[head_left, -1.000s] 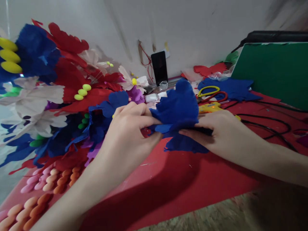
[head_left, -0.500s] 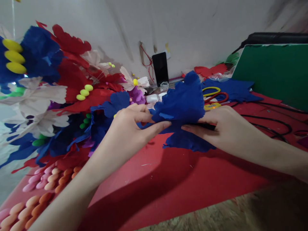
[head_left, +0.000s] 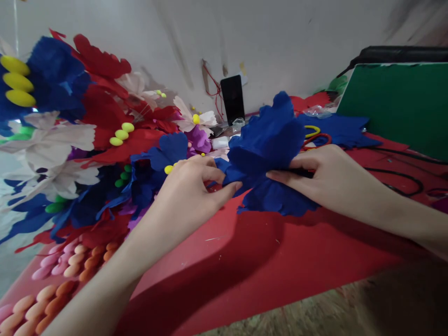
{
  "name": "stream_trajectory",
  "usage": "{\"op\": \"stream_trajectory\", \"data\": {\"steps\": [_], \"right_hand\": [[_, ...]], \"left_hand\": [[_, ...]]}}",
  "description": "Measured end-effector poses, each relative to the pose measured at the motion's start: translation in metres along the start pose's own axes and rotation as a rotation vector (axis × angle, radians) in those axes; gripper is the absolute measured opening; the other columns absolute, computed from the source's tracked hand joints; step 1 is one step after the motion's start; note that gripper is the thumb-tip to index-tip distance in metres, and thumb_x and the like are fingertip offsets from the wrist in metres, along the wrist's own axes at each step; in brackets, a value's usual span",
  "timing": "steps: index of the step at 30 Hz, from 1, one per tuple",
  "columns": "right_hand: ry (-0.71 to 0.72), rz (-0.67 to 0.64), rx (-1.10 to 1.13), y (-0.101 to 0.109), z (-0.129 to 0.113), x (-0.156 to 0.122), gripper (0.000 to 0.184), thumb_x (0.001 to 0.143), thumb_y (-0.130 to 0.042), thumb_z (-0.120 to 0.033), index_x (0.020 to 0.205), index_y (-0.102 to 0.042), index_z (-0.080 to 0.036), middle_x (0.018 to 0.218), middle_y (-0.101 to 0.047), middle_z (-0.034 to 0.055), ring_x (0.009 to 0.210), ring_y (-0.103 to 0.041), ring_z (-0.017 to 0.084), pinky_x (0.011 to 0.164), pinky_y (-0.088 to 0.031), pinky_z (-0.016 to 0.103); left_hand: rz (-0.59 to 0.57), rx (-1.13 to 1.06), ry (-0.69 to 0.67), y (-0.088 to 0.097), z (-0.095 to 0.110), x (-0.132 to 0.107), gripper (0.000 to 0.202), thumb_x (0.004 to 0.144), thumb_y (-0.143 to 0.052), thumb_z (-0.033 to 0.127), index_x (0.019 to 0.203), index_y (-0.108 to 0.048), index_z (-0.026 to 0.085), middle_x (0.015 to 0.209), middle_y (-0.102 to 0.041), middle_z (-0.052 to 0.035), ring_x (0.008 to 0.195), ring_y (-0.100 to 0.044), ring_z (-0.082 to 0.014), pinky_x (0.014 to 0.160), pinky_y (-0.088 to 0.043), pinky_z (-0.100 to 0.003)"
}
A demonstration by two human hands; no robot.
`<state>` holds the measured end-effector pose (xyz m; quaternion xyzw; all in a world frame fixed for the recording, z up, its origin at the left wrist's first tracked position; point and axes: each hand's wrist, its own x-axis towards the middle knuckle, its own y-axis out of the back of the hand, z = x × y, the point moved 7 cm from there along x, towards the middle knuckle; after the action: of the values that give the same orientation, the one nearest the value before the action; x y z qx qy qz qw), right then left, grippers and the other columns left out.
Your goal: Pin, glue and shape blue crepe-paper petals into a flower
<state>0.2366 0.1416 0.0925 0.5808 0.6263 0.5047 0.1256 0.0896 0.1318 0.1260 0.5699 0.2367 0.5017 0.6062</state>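
blue cloth (head_left: 266,144) is pinched by the inward-pointing right hand (head_left: 327,177).

From my remote seat I see petals (head_left: 266,140) between the left hand (head_left: 194,186) and right hand (head_left: 325,179), above the tabletop (head_left: 245,252). Leftward are heaped flowers (head_left: 63,135), oval pieces (head_left: 47,293) before them. A phone (head_left: 233,99) stands behind the petals; scissors (head_left: 320,135) lie behind the right hand, a board (head_left: 399,105) farther right.
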Motion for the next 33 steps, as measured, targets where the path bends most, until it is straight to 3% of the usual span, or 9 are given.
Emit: {"op": "stream_trajectory", "data": {"steps": [5, 10, 16, 18, 23, 26, 28, 31, 33], "right_hand": [[-0.023, 0.022, -0.062, -0.004, 0.004, -0.001, 0.031, 0.078, -0.049, -0.038, 0.072, -0.067, -0.014, 0.067, -0.062, 0.0044, 0.058, -0.053, 0.01, 0.053, -0.033, 0.019], [-0.018, 0.081, -0.152, 0.001, -0.001, -0.004, 0.032, 0.079, -0.048, -0.04, 0.07, -0.066, -0.015, 0.065, -0.061, 0.0048, 0.056, -0.051, 0.01, 0.052, -0.031, 0.021], [-0.016, 0.035, -0.157, 0.0, -0.006, -0.005, 0.031, 0.08, -0.047, -0.038, 0.069, -0.065, -0.015, 0.065, -0.06, 0.0051, 0.062, -0.054, 0.012, 0.056, -0.034, 0.021], [-0.039, -0.02, -0.081, -0.005, 0.001, -0.002, 0.033, 0.079, -0.047, -0.04, 0.069, -0.065, -0.014, 0.066, -0.06, 0.0044, 0.062, -0.055, 0.012, 0.056, -0.036, 0.021], [-0.077, -0.335, 0.244, -0.026, 0.021, 0.004, 0.038, 0.079, -0.047, -0.049, 0.076, -0.066, -0.017, 0.063, -0.061, 0.0025, 0.057, -0.055, 0.01, 0.051, -0.04, 0.019], [-0.143, -0.469, 0.433, -0.035, 0.023, 0.002, 0.037, 0.078, -0.048, -0.049, 0.076, -0.066, -0.017, 0.067, -0.063, 0.0032, 0.06, -0.059, 0.012, 0.05, -0.044, 0.02], [-0.281, -0.551, 0.564, -0.042, 0.023, -0.003, 0.037, 0.078, -0.048, -0.049, 0.07, -0.064, -0.017, 0.069, -0.064, 0.0035, 0.06, -0.06, 0.013, 0.05, -0.047, 0.02], [-0.518, -0.562, 0.818, -0.049, 0.018, -0.011, 0.034, 0.08, -0.046, -0.046, 0.067, -0.061, -0.018, 0.071, -0.065, 0.0008, 0.058, -0.061, 0.011, 0.053, -0.05, 0.019], [-0.624, -0.488, 0.938, -0.049, 0.015, -0.013, 0.034, 0.081, -0.047, -0.042, 0.06, -0.056, -0.017, 0.062, -0.063, -0.0012, 0.049, -0.057, 0.008, 0.046, -0.047, 0.015]], "left_hand": [[0.03, -0.143, -0.009, 0.0, 0.008, -0.002, 0.036, 0.069, -0.056, 0.02, 0.039, -0.037, 0.019, 0.047, -0.037, 0.0041, 0.049, -0.037, -0.0108, 0.05, -0.03, -0.025], [-0.047, -0.26, 0.074, -0.008, 0.001, 0.0, 0.041, 0.07, -0.056, 0.021, 0.038, -0.029, 0.019, 0.044, -0.029, 0.0053, 0.045, -0.032, -0.0099, 0.044, -0.024, -0.024], [-0.059, -0.291, 0.154, -0.012, -0.01, 0.002, 0.032, 0.068, -0.057, 0.021, 0.045, -0.035, 0.019, 0.048, -0.033, 0.0056, 0.044, -0.031, -0.0081, 0.041, -0.023, -0.022], [-0.09, -0.322, 0.176, -0.015, -0.012, 0.002, 0.035, 0.069, -0.057, 0.023, 0.045, -0.031, 0.019, 0.046, -0.03, 0.006, 0.044, -0.03, -0.008, 0.04, -0.022, -0.021], [-0.087, -0.316, 0.121, -0.011, -0.012, 0.006, 0.043, 0.069, -0.057, 0.026, 0.042, -0.024, 0.019, 0.046, -0.025, 0.0063, 0.046, -0.028, -0.0081, 0.045, -0.027, -0.021], [-0.011, -0.169, 0.072, -0.007, -0.016, 0.009, 0.034, 0.07, -0.059, 0.029, 0.046, -0.036, 0.019, 0.05, -0.04, 0.0049, 0.05, -0.04, -0.0109, 0.05, -0.033, -0.024], [0.113, -0.041, 0.018, -0.001, -0.014, 0.008, 0.016, 0.071, -0.06, 0.03, 0.063, -0.051, 0.019, 0.068, -0.055, -0.0003, 0.066, -0.051, -0.0167, 0.06, -0.039, -0.028], [0.304, 0.057, -0.149, 0.008, 0.004, -0.001, 0.015, 0.076, -0.055, 0.026, 0.09, -0.055, 0.017, 0.094, -0.057, -0.008, 0.091, -0.053, -0.0222, 0.077, -0.042, -0.034], [0.285, 0.02, -0.301, 0.005, 0.023, -0.009, 0.014, 0.081, -0.051, 0.024, 0.092, -0.055, 0.017, 0.095, -0.059, -0.0073, 0.092, -0.054, -0.02, 0.081, -0.042, -0.033]]}}
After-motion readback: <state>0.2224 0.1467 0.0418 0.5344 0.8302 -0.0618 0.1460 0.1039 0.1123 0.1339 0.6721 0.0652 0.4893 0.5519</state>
